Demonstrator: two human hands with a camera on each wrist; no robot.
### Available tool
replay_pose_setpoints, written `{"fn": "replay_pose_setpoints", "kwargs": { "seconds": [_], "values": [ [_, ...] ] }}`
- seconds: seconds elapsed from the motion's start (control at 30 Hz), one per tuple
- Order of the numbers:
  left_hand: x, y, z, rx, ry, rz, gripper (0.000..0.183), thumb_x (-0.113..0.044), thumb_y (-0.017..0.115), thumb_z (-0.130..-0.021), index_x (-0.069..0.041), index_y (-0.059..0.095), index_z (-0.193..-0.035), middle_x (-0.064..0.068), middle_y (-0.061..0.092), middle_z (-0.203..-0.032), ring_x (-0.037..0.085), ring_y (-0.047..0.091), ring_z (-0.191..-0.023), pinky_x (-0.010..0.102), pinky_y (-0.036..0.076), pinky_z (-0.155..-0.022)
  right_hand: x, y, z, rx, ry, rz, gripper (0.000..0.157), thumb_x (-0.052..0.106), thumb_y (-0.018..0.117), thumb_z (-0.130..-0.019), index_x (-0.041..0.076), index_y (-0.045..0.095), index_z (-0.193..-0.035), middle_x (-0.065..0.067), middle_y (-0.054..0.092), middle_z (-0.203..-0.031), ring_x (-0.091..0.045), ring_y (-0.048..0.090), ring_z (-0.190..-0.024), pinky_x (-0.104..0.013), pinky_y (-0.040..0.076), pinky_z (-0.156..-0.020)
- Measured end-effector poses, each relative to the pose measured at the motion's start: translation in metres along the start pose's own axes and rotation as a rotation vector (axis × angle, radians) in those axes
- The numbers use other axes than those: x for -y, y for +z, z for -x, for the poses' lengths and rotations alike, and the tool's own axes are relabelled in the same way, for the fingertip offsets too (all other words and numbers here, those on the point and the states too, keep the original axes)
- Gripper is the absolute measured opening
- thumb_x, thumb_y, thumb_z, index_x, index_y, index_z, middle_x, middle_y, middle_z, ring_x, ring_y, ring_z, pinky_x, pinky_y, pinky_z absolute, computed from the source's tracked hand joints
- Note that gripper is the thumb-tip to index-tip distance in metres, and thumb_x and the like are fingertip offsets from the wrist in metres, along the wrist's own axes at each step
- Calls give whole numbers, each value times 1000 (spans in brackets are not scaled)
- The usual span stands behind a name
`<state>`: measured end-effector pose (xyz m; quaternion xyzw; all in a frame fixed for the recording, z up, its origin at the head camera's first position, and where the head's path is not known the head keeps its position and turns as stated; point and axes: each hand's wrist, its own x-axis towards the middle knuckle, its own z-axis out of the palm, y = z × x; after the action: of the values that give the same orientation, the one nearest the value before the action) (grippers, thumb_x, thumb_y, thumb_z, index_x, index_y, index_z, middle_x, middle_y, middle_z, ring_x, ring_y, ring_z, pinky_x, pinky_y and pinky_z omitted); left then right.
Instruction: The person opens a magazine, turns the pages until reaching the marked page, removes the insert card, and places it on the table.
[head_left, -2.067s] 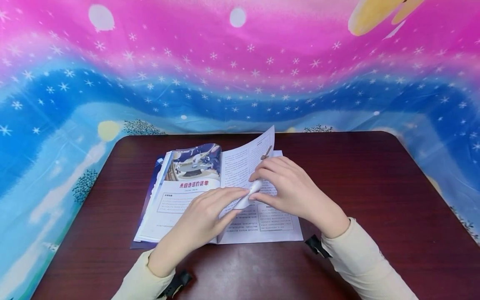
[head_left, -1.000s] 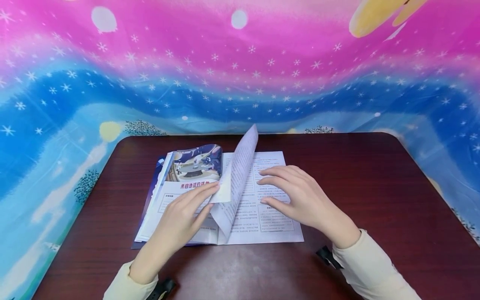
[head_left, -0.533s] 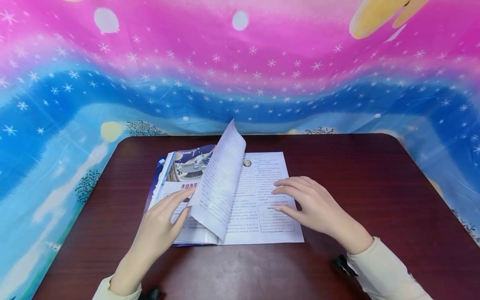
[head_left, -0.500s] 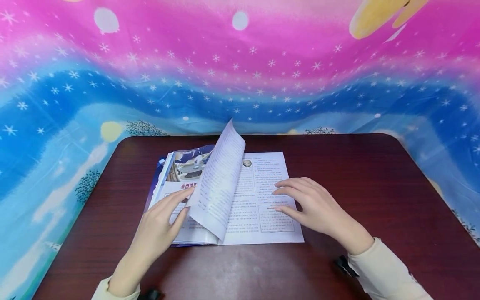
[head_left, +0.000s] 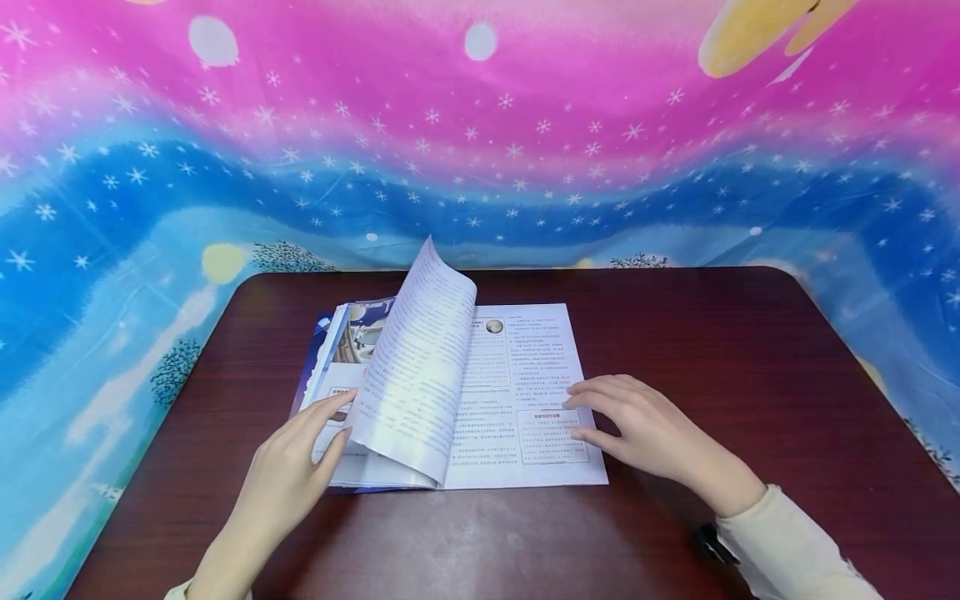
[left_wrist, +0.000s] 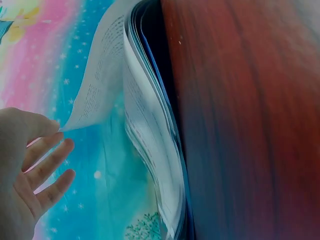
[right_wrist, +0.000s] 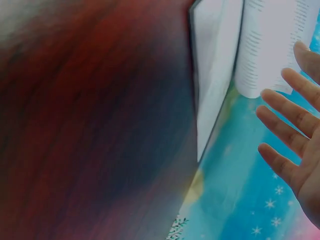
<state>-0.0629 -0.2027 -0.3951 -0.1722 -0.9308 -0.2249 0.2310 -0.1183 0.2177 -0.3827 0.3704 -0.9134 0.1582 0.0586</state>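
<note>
An open magazine (head_left: 540, 358) lies on the table, its right page flat and covered in small print. My left hand (head_left: 288, 467) pinches the near outer corner of a raised page (head_left: 416, 367) between thumb and forefinger. That page curves up and leans over the left half, covering part of its colour picture (head_left: 363, 337). In the left wrist view, the other fingers of this hand (left_wrist: 15, 155) are spread apart from the paper. My right hand (head_left: 645, 429) hovers by the magazine's right edge with fingers extended; in the right wrist view the hand (right_wrist: 305, 165) holds nothing.
A dark red-brown wooden table (head_left: 750, 358) carries the magazine. Behind and beside it hangs a pink and blue cloth (head_left: 480, 125) with snowflakes. A black wrist strap (head_left: 716, 543) shows below the right sleeve (head_left: 795, 542).
Both hands first held the page together; the right let go and drew back to the right. The left hand has carried the page corner leftward, across the fold and over the left half.
</note>
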Motion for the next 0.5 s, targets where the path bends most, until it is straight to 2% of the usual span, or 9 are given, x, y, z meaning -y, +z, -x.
{"fn": "replay_pose_setpoints", "kwargs": {
  "seconds": [0.27,0.5],
  "values": [
    [10,-6,7,30,-65,-50,62,-4,80,-78,-11,58,-136,9,70,-102,26,67,-87,43,52,-62,-5,6,10,29,-16,22,34,26,84,-80,15,72,-110,1,67,-117,-18,62,-108,-42,50,-94],
    [16,-11,13,39,-101,-60,64,-4,81,-77,-9,56,-136,11,69,-108,28,67,-90,48,54,-64,-7,11,18,84,20,26,37,27,84,-80,15,71,-113,0,66,-120,-19,61,-111,-44,48,-96]
  ]
}}
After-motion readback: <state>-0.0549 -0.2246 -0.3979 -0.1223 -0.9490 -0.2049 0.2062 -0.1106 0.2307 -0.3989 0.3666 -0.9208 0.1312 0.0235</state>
